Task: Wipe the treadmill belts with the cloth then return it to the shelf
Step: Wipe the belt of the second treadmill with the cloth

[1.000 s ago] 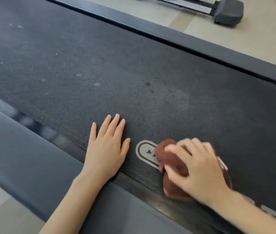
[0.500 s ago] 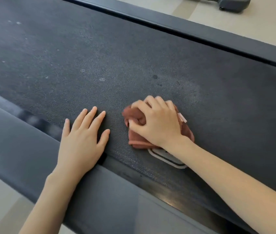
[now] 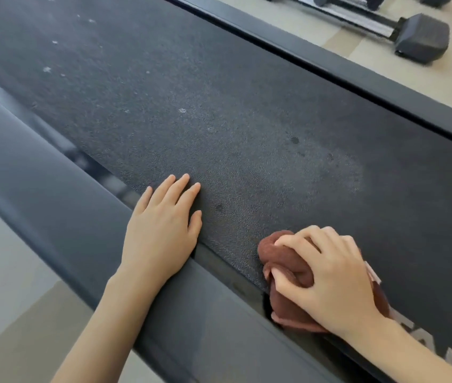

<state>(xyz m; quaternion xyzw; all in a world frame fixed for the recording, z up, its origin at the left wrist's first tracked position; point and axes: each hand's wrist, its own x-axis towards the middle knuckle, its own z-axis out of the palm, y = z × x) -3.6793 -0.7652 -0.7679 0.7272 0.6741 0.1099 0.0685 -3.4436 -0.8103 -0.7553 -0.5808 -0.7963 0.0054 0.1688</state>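
Observation:
A wide dark treadmill belt runs diagonally across the view, with pale specks and small dark spots on it. My right hand presses a bunched brown cloth onto the belt's near edge, fingers curled over it. My left hand lies flat with fingers spread, its palm on the near side rail and fingertips on the belt, to the left of the cloth. White printed lettering shows on the belt beside my right forearm.
A dark grey side rail borders the belt on the near side and another rail on the far side. Beige floor lies beyond, with the black foot of other gym equipment at top right.
My right hand has drawn the cloth back from the middle of the belt toward the near edge. The left hand stays flat in place; the view has shifted.

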